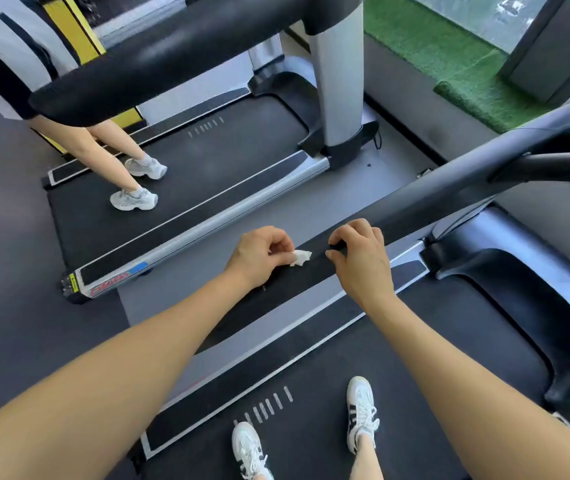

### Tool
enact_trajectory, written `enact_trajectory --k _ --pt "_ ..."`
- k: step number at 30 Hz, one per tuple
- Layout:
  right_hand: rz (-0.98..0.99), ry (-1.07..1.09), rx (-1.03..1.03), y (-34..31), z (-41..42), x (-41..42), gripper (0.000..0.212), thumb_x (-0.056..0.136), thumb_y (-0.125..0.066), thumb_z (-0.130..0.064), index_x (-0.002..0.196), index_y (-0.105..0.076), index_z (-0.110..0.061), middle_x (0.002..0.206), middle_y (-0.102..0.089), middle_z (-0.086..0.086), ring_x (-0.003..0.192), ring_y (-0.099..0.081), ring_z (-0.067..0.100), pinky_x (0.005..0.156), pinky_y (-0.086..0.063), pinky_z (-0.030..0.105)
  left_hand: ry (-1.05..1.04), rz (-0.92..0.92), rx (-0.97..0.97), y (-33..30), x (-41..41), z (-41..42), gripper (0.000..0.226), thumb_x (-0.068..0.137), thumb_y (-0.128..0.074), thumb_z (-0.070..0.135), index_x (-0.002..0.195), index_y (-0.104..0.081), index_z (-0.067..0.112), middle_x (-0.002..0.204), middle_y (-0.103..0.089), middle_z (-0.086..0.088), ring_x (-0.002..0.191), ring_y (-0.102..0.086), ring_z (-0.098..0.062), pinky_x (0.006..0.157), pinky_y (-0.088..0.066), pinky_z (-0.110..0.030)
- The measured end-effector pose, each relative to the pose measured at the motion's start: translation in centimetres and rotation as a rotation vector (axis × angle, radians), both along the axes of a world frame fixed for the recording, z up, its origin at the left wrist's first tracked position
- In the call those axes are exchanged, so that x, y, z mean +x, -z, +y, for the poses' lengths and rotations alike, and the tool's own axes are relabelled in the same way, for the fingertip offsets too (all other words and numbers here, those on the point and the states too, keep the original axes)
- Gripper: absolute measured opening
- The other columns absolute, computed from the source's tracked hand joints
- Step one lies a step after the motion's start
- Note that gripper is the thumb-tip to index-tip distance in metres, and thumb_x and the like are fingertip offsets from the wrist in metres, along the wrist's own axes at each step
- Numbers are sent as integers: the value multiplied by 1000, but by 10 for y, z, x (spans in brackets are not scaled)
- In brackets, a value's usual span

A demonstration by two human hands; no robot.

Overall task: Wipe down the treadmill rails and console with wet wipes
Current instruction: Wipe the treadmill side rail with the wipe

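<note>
At frame centre, the left hand (pixel 259 256) pinches one crumpled wet wipe (pixel 300 257) while the right hand (pixel 359 252) curls around one black handrail (pixel 432 199).

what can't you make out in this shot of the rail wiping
Head view only:
- Console: not visible; the rail runs off the right edge toward it.
- Right hand grip: fingers curl over the rail, so the rail surface beneath is hidden.
- Wipe: mostly hidden inside the left hand; wetness cannot be judged.
- Red lettering on the neighbouring treadmill: too blurred to read.
- The other person: upper body hidden behind that treadmill's handrail.
</note>
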State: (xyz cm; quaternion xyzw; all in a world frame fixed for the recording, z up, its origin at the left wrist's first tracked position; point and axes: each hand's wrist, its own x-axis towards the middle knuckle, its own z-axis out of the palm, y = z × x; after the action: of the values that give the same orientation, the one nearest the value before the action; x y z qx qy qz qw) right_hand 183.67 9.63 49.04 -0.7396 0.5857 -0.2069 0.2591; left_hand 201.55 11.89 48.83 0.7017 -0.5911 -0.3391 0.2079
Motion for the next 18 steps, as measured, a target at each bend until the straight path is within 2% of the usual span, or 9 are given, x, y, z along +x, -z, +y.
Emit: enact_trajectory --k 2,4,8,13,18 --pt "-4 0 13 0 -1 -1 8 90 -62 -9 98 -62 -9 111 -51 -1 109 -39 20 79 -33 22 -24 -34 37 -2 19 26 13 80 -74 15 74 -63 21 78 -58 11 78 -56 -12 74 -42 -17" --pt "-5 -5 18 0 -2 -1 7 90 -62 -9 97 -62 -10 110 -51 -1 108 -38 20 78 -34 23 -53 -59 56 -2 27 38 13 79 -74 14 74 -64 20 76 -59 12 76 -56 -9 71 -41 -17" --pt "0 -8 27 1 -3 -1 8 89 -63 -9 97 -62 -10 110 -51 -2 109 -38 19 78 -35 23 -123 -2 61 -1 8 8 12 79 -74 14 74 -65 19 76 -63 8 75 -56 -10 66 -38 -10" --pt "-2 -9 10 2 -3 0 10 87 -65 -9 97 -63 -9 111 -51 0 109 -39 20 82 -37 24 -126 22 104 -3 -17 -27 16 80 -74 21 70 -62 25 72 -61 6 67 -52 -9 56 -36 -15" --pt "-11 -9 16 2 -1 1 8 90 -61 -9 97 -63 -10 113 -51 0 112 -38 21 85 -41 26 -113 -83 154 -12 17 24 12 79 -75 19 72 -66 21 76 -64 5 71 -52 -8 59 -35 -13"
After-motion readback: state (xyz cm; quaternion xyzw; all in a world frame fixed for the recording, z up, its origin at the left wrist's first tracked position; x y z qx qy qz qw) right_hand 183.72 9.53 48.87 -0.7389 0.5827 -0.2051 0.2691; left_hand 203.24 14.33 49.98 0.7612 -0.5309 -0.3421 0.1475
